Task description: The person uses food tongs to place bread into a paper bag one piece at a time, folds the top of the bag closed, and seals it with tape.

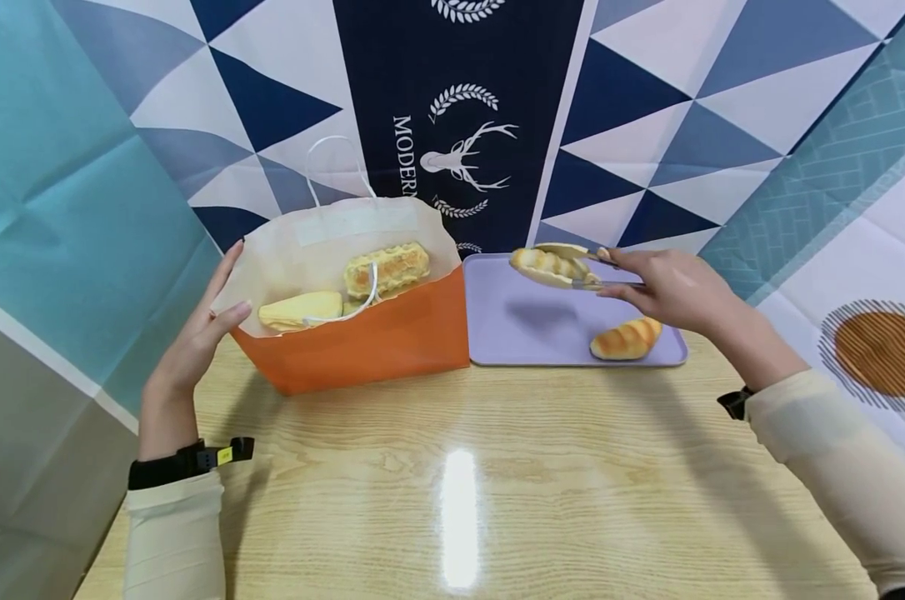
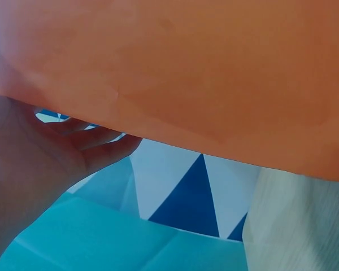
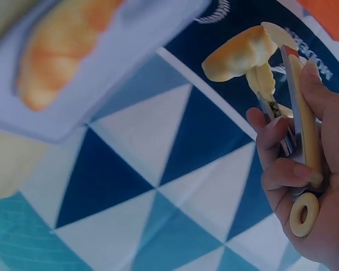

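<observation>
An orange paper bag (image 1: 362, 342) with a pale inside and white handles stands at the left, its mouth wide. Inside it lie a knobbly bread roll (image 1: 387, 271) and a smooth yellow bread (image 1: 301, 310). My left hand (image 1: 193, 337) holds the bag's left side by the rim, with the thumb over the front edge. My right hand (image 1: 666, 283) grips food tongs (image 3: 305, 118), and a ridged bread roll (image 3: 237, 53) is pinched between their pale tips. The tongs and roll hang above the lilac tray (image 1: 490, 333). Another golden bread roll (image 1: 627, 338) lies at the tray's right front.
The tray stands right beside the bag on a wooden table (image 1: 362, 467). A patterned cloth backdrop (image 1: 640, 108) rises directly behind both. Teal panels (image 1: 40, 167) close in the left side.
</observation>
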The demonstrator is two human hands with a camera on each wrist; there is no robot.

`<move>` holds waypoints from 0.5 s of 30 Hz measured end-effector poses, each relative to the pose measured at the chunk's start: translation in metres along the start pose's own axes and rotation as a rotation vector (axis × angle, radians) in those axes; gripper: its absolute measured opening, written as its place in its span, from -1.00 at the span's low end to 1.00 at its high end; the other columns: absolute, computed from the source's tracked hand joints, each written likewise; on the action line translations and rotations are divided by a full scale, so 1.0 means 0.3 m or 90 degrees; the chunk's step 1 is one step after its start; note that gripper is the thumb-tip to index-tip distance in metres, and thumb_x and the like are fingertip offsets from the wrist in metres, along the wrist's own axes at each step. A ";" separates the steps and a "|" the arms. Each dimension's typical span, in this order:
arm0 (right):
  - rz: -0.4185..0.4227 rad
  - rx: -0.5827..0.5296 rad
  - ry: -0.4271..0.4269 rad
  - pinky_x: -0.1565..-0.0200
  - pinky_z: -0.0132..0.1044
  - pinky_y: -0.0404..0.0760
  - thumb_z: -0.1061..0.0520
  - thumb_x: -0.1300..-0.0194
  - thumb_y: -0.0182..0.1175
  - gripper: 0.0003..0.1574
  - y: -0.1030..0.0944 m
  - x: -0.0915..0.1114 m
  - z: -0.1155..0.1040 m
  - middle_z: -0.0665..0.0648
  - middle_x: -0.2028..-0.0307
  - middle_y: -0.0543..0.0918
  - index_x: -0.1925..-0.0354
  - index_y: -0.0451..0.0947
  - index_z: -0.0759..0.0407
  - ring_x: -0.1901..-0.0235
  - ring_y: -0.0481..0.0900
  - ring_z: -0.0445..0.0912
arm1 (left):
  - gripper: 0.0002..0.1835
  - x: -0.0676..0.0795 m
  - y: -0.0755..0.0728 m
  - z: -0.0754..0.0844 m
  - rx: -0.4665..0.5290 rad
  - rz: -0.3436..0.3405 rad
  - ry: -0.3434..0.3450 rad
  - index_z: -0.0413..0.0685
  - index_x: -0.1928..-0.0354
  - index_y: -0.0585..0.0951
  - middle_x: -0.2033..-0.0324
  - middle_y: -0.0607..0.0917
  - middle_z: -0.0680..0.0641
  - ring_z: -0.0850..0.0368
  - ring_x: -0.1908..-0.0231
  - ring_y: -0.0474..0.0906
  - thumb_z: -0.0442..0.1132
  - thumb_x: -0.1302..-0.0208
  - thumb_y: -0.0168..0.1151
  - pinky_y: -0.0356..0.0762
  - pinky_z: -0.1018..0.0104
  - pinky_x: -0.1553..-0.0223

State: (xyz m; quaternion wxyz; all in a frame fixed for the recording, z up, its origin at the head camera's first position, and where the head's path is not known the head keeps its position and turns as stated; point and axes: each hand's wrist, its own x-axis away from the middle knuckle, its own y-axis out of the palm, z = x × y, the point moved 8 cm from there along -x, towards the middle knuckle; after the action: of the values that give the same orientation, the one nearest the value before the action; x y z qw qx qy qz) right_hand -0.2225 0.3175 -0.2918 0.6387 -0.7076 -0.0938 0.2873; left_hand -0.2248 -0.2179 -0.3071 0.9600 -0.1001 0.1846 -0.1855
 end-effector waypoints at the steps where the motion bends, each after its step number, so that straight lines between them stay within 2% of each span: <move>1: 0.000 -0.007 0.001 0.30 0.18 0.63 -0.13 -0.30 0.28 -0.25 -0.017 -0.008 -0.008 0.40 -0.05 0.67 -0.26 0.50 0.33 0.23 0.68 0.22 | -0.23 -0.001 0.001 0.001 0.000 -0.001 0.000 0.20 -0.59 -0.12 -0.56 -0.24 0.09 0.17 -0.47 -0.36 -0.35 -0.45 -0.12 -0.65 -0.43 -0.30; 8: 0.064 0.006 -0.018 0.37 0.14 0.61 -0.11 -0.28 0.31 -0.27 -0.133 -0.056 -0.059 0.39 0.01 0.70 -0.25 0.50 0.30 0.40 0.67 0.14 | -0.23 -0.002 -0.001 0.002 -0.013 0.002 0.001 0.21 -0.59 -0.12 -0.56 -0.24 0.10 0.19 -0.47 -0.38 -0.33 -0.45 -0.13 -0.69 -0.43 -0.28; 15: 0.078 0.010 -0.035 0.49 0.04 0.58 -0.09 -0.29 0.30 -0.26 -0.195 -0.090 -0.111 0.38 -0.07 0.66 -0.30 0.47 0.28 0.54 0.63 0.06 | -0.23 0.003 -0.003 -0.008 -0.038 0.007 -0.013 0.25 -0.59 -0.12 -0.56 -0.26 0.12 0.20 -0.47 -0.42 -0.29 -0.45 -0.12 -0.73 -0.47 -0.23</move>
State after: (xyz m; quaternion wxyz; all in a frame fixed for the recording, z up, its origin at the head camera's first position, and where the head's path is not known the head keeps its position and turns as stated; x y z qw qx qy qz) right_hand -0.2132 0.2854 -0.2273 0.6226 -0.6987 -0.0653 0.3462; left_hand -0.2253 -0.2193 -0.3095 0.9593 -0.1299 0.1807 -0.1736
